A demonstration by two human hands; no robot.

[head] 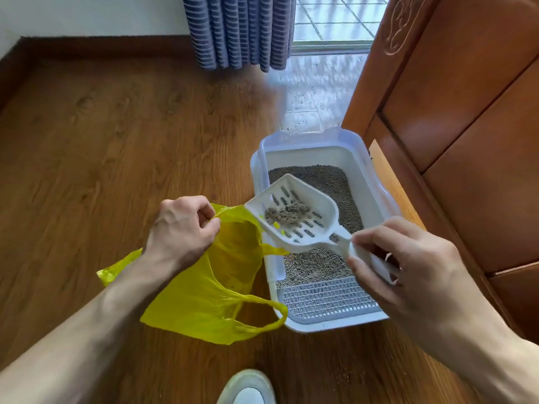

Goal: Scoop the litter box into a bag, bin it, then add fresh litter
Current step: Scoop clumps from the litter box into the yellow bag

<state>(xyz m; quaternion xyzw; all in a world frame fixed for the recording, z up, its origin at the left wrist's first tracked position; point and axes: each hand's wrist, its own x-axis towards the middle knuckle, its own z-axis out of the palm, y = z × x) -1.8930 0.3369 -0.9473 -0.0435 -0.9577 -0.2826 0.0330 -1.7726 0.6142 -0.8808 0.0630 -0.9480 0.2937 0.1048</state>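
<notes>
right hand (pixel 408 266) grips the scoop (pixel 297 214) with a clump (pixel 287 214) over the litter box (pixel 367 182), while left hand (pixel 180 225) pinches the yellow bag (pixel 204 287) open beside it to catch the tip.

Single view, head-mounted wide-angle camera, looking forward and steeply down from above the wearer's own arms. Both forearms enter from the bottom corners, the left hand (pixel 182 228) and right hand (pixel 408 266) close to the lens at mid-frame. The litter box (pixel 361 170) lies just beyond them, right of centre, on the wooden floor (pixel 87 141). One shoe (pixel 248 387) shows at the bottom edge, directly beneath the camera. The far field reaches a striped curtain (pixel 239 30) and a tiled threshold at top; a wooden door (pixel 466 97) fills the right side. Straight lines bow outward toward the frame edges.
</notes>
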